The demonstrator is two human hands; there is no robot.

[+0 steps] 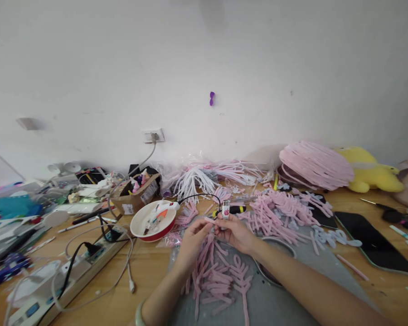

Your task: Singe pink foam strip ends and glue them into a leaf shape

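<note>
- In the head view, both of the person's hands meet low over the worktable, fingertips close together and nearly touching, the knuckles tipped up toward the wall.
- The left hand [196, 235] comes up from the lower left, its forearm slanting inward, a pale bracelet [140, 314] around it near the bottom edge.
- Its thumb and forefinger are closed in a pinch on a small pink fuzzy strip [209, 220], which lies right between the two hands.
- The right hand [237, 233] reaches in from the lower right, the forearm making a long diagonal across the grey mat [275, 310].
- Its fingers are curled around what looks like a white lighter [225, 211] with a red mark, held upright so that its top stands clear of the grip, just beside the strip.
- Below the hands I can see a heap of pink pieces [217, 283] on the mat, with a leaf-shaped pink sprig [243, 280] lying just to their right.
- A round rimmed object [270, 279] sits partly hidden under the right forearm.
- Near the left hand stands a red bowl [159, 233], pale inside; a bigger pile of pink sprigs [275, 210] spreads beyond the right hand.
</note>
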